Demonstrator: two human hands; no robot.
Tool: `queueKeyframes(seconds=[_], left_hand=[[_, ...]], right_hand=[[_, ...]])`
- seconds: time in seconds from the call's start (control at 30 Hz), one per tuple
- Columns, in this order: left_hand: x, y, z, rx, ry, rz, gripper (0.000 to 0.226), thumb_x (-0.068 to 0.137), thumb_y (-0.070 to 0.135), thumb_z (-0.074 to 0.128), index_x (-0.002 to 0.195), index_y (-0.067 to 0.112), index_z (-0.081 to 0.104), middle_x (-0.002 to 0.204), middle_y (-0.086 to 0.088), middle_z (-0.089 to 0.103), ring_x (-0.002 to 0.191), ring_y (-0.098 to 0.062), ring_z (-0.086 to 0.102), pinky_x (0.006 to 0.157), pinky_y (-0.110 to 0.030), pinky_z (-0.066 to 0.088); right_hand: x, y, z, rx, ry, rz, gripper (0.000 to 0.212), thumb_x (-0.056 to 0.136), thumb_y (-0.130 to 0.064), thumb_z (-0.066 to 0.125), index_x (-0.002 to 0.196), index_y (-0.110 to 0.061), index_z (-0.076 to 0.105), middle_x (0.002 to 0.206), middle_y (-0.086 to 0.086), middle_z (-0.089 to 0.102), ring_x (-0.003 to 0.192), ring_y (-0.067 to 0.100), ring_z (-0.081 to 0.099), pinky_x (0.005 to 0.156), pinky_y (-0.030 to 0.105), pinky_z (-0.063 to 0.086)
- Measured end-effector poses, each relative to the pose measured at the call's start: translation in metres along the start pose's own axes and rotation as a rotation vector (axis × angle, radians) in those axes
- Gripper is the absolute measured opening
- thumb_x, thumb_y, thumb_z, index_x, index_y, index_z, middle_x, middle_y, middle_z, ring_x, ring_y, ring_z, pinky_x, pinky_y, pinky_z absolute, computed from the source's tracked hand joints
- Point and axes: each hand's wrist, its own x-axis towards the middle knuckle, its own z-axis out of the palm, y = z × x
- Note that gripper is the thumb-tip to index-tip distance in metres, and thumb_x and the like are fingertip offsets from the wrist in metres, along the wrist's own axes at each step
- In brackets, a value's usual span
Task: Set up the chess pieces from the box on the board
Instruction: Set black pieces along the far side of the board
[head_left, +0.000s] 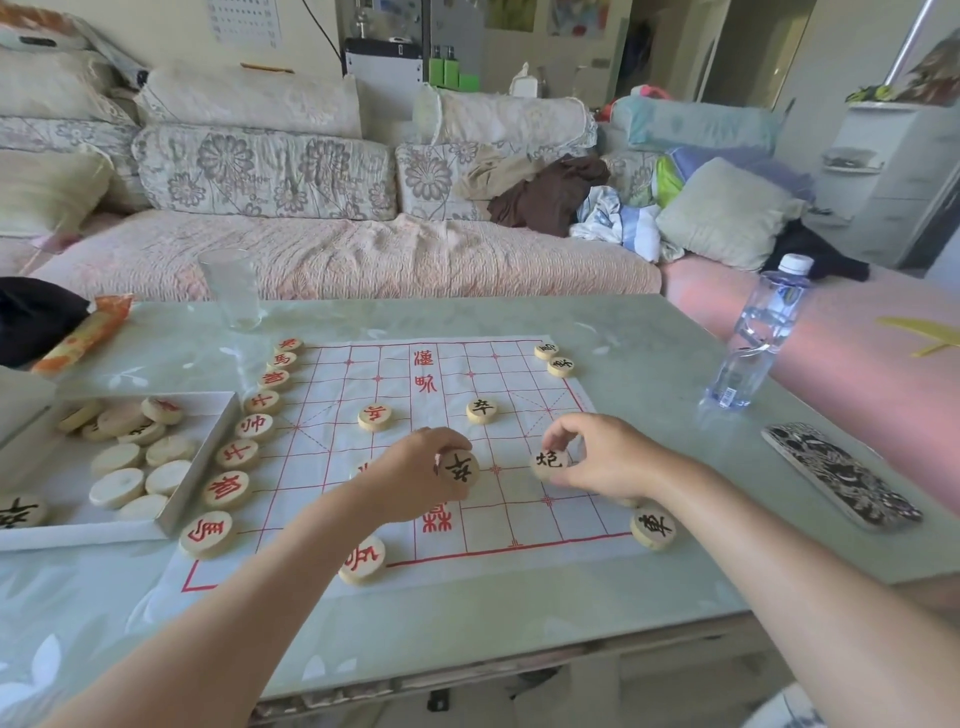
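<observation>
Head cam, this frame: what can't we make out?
Head view:
- Half-hidden piece: behind left hand and its gripped disc.
- Covered piece: under wrist of right hand, which holds the pinched disc.
- Blank-topped pieces in box: characters not showing.
- Edge piece: cut by left frame edge.

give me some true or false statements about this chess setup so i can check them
1. The left hand grips a black-lettered piece. True.
2. The right hand is empty. False: it pinches a second black-lettered piece.
3. Red-lettered pieces line the left edge of the board. True.
4. The box is empty. False: pale discs lie in it.
5. The water bottle lies on its side. False: it stands upright.
</observation>
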Motion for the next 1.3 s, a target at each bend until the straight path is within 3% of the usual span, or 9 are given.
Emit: queueKeyframes(seconds=[0.1,0.23,0.4,0.5,0.67,0.87,1.07,1.17,1.3], left_hand=[[-0.007,0.006,0.005,-0.228,0.006,-0.027,0.043,0.074,0.021,0.079,0.11,0.036,0.061,0.104,0.01,0.061,0.087,-0.012,0.064,0.076,-0.027,0.059],[-0.016,0.01,0.007,-0.245,-0.009,0.0,0.046,0.075,0.02,0.078,0.114,0.038,0.061,0.104,0.011,0.062,0.087,-0.01,0.064,0.077,-0.027,0.058],[-0.022,0.016,0.006,-0.265,-0.012,0.008,0.047,0.077,0.017,0.077,0.115,0.038,0.06,0.101,0.01,0.062,0.086,-0.011,0.065,0.075,-0.026,0.058],[-0.023,0.022,0.006,-0.284,-0.004,0.01,0.047,0.075,0.018,0.079,0.114,0.035,0.06,0.101,0.009,0.063,0.079,-0.009,0.063,0.069,-0.028,0.057],[-0.022,0.025,0.009,-0.334,0.029,0.023,0.045,0.072,0.019,0.081,0.109,0.031,0.06,0.097,0.003,0.067,0.071,-0.008,0.063,0.064,-0.033,0.057],[-0.012,0.015,0.004,-0.701,0.071,-0.146,0.025,0.079,0.016,0.075,0.101,0.012,0.065,0.09,-0.01,0.071,0.066,-0.014,0.059,0.062,-0.026,0.045],[-0.007,0.015,0.005,-0.754,0.126,-0.243,0.007,0.089,0.013,0.064,0.095,0.014,0.068,0.077,-0.003,0.069,0.053,-0.01,0.053,0.057,-0.021,0.045],[-0.003,0.016,0.007,-0.666,0.182,-0.24,0.014,0.089,0.021,0.066,0.101,0.016,0.061,0.083,0.0,0.07,0.059,-0.01,0.061,0.059,-0.022,0.051],[-0.003,0.008,0.006,0.011,0.252,0.019,0.017,0.094,0.026,0.055,0.11,0.025,0.062,0.104,0.006,0.063,0.091,-0.01,0.059,0.072,-0.022,0.047]], right_hand=[[-0.011,-0.004,-0.002,-0.041,-0.092,-0.024,0.022,0.075,-0.032,0.082,0.09,-0.036,0.067,0.064,-0.042,0.052,0.058,-0.012,0.049,0.053,0.011,0.033],[-0.021,-0.009,-0.004,-0.105,-0.182,-0.056,0.022,0.077,-0.026,0.081,0.097,-0.032,0.072,0.061,-0.049,0.046,0.062,-0.02,0.047,0.056,0.008,0.036],[-0.016,-0.013,0.001,0.004,-0.084,0.0,0.009,0.081,-0.04,0.074,0.09,-0.036,0.072,0.074,-0.025,0.056,0.068,-0.005,0.05,0.062,0.014,0.035],[-0.008,-0.027,0.013,0.274,0.01,0.028,0.007,0.09,-0.033,0.068,0.09,-0.027,0.071,0.071,-0.021,0.063,0.064,0.004,0.056,0.062,0.02,0.042],[-0.007,-0.05,0.028,0.568,-0.124,0.066,0.009,0.093,-0.015,0.068,0.099,-0.018,0.062,0.081,-0.004,0.071,0.064,0.016,0.065,0.045,0.017,0.038],[0.004,-0.051,0.031,0.533,-0.072,0.073,0.014,0.09,-0.019,0.07,0.1,-0.02,0.06,0.09,0.001,0.073,0.066,0.016,0.067,0.06,0.028,0.043],[0.008,-0.052,0.033,0.473,-0.117,-0.118,0.042,0.076,-0.012,0.083,0.11,-0.029,0.064,0.113,-0.007,0.066,0.072,0.01,0.06,0.084,0.034,0.054],[0.011,-0.052,0.034,0.439,-0.12,-0.116,0.036,0.075,-0.015,0.086,0.1,-0.032,0.067,0.104,-0.01,0.068,0.076,0.018,0.067,0.083,0.034,0.054],[0.019,-0.04,0.032,0.163,0.039,-0.045,0.03,0.076,-0.035,0.082,0.1,-0.035,0.063,0.106,-0.018,0.062,0.07,-0.001,0.055,0.068,0.021,0.042]])
